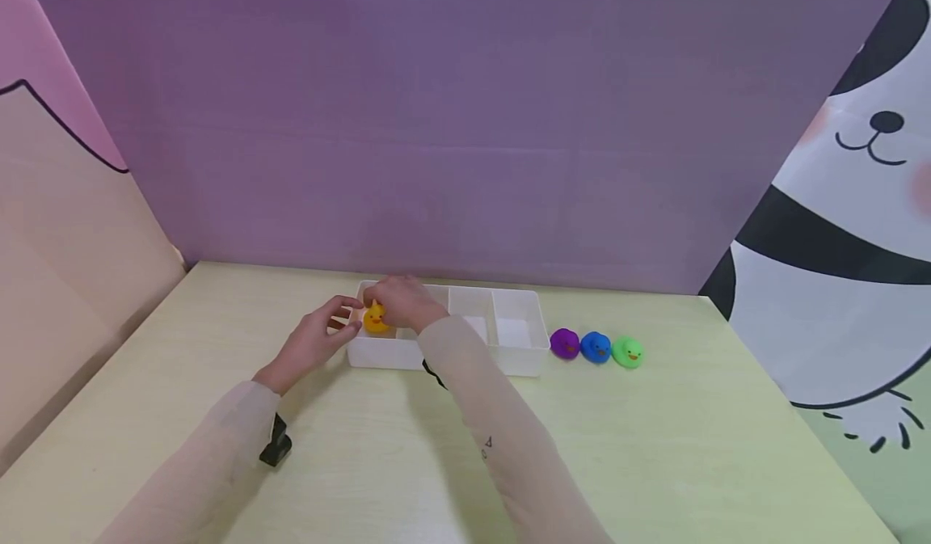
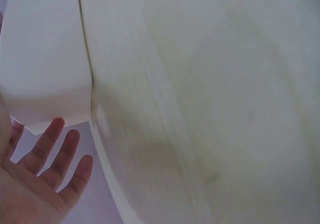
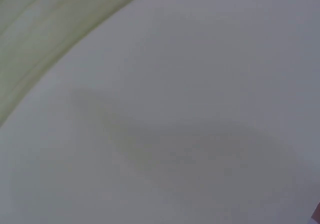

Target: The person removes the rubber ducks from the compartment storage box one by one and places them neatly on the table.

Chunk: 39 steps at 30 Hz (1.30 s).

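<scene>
A yellow rubber duck is in the leftmost compartment of a white divided box, its beak towards me. My right hand reaches over the box from the right and holds the duck at its upper side with curled fingers; part of the grip is hidden behind the hand. At the box's left end is my left hand, fingers spread and loosely bent, with nothing in it. The left wrist view shows those fingers beside the box's end wall. Pale box surface fills most of the right wrist view.
Right of the box, a purple duck, a blue duck and a light green duck stand in a row on the pale wooden table. A purple cloth backdrop rises behind the table's far edge.
</scene>
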Each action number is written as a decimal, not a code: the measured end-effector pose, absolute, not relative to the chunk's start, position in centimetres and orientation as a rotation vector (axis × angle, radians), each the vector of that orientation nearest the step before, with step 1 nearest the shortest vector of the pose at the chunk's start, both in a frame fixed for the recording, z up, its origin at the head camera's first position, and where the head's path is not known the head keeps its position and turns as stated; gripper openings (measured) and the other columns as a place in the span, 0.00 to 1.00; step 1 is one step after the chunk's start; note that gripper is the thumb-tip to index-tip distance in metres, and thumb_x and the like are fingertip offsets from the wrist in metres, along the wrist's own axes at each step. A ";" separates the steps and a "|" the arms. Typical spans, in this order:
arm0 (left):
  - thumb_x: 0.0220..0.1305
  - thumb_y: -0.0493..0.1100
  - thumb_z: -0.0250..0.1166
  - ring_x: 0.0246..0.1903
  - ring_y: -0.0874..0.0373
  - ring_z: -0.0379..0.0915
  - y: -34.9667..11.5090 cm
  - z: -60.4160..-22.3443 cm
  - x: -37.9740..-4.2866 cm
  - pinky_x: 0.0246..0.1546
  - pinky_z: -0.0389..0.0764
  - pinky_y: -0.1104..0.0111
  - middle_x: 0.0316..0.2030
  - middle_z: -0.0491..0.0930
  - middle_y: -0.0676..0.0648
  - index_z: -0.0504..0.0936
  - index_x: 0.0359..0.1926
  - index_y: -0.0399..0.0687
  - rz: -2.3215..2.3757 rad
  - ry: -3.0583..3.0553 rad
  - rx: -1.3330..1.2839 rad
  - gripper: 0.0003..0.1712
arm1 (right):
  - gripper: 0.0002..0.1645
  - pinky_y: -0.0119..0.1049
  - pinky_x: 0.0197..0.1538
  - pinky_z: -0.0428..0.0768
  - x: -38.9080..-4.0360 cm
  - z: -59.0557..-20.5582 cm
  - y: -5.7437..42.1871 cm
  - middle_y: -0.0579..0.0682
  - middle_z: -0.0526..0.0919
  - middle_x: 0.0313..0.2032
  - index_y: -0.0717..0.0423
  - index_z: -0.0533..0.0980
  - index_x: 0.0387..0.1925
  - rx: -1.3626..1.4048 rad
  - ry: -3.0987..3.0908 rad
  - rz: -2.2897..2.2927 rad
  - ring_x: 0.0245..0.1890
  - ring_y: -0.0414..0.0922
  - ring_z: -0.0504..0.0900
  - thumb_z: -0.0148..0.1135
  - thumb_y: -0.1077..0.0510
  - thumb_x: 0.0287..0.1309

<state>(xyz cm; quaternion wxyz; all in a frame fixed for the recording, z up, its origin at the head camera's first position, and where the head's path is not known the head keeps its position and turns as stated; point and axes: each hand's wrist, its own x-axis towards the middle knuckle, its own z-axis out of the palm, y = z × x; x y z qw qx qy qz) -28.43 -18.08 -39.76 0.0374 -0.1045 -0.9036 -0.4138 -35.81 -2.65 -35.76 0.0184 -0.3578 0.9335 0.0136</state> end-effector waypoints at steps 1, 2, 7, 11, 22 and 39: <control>0.64 0.46 0.56 0.46 0.44 0.73 -18.1 -39.7 -28.4 0.44 0.79 0.56 0.51 0.73 0.37 0.68 0.56 0.50 -1.270 -2.771 -0.321 0.20 | 0.15 0.46 0.62 0.65 -35.8 -35.8 -2.7 0.39 0.82 0.45 0.42 0.78 0.46 -1.111 2.900 0.039 0.47 0.41 0.75 0.63 0.55 0.54; 0.64 0.46 0.56 0.46 0.44 0.73 -18.1 -39.7 -28.4 0.44 0.79 0.56 0.51 0.73 0.37 0.68 0.56 0.50 -1.269 -2.772 -0.320 0.20 | 0.15 0.46 0.62 0.65 -35.8 -35.8 -2.7 0.39 0.82 0.45 0.42 0.78 0.46 -1.108 2.899 0.035 0.47 0.41 0.75 0.63 0.55 0.54; 0.64 0.46 0.56 0.46 0.44 0.73 -17.9 -39.7 -28.4 0.44 0.79 0.56 0.52 0.73 0.37 0.68 0.56 0.50 -1.265 -2.772 -0.319 0.20 | 0.15 0.47 0.62 0.64 -35.7 -35.7 -2.6 0.39 0.82 0.44 0.42 0.78 0.45 -1.076 2.899 0.012 0.47 0.41 0.75 0.63 0.56 0.53; 0.63 0.46 0.56 0.45 0.44 0.74 -17.9 -39.7 -28.4 0.44 0.79 0.55 0.51 0.74 0.37 0.68 0.56 0.49 -1.265 -2.768 -0.316 0.20 | 0.15 0.47 0.62 0.64 -35.6 -35.7 -2.6 0.40 0.82 0.44 0.43 0.78 0.45 -1.068 2.902 0.009 0.47 0.41 0.74 0.64 0.56 0.53; 0.63 0.46 0.56 0.44 0.44 0.74 -17.8 -39.8 -28.5 0.43 0.79 0.56 0.50 0.74 0.37 0.69 0.55 0.49 -1.275 -2.755 -0.327 0.20 | 0.17 0.42 0.60 0.68 -35.5 -35.3 -2.3 0.40 0.81 0.46 0.43 0.77 0.47 -1.103 2.896 0.064 0.46 0.40 0.74 0.63 0.57 0.53; 0.63 0.45 0.57 0.44 0.45 0.74 -18.0 -40.2 -28.7 0.44 0.79 0.56 0.50 0.75 0.37 0.69 0.55 0.50 -1.293 -2.754 -0.308 0.19 | 0.19 0.34 0.50 0.77 -35.3 -34.5 -1.7 0.41 0.81 0.45 0.44 0.77 0.46 -1.216 2.887 0.087 0.43 0.40 0.74 0.66 0.55 0.50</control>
